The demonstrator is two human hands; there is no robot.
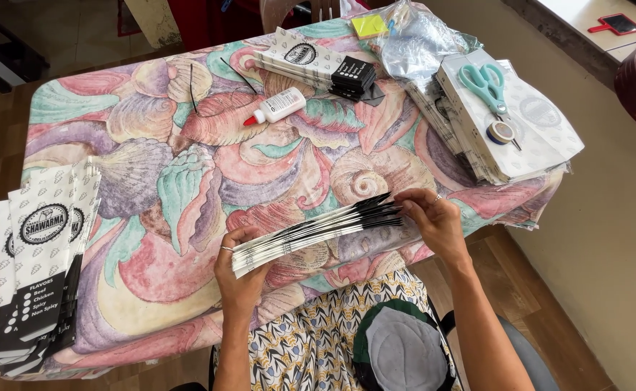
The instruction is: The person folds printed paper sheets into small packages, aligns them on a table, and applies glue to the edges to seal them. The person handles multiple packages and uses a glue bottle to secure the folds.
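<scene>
A fanned stack of flat paper bags [318,228] is gripped edge-on above the shell-patterned tablecloth [187,166], pinched at one end by the left hand [242,271] and at the other by the right hand [437,224].

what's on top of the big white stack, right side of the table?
On the white paper stack: teal-handled scissors and a small tape roll. A clear plastic bag overlaps its far left corner. What lies under the stack is covered.
</scene>
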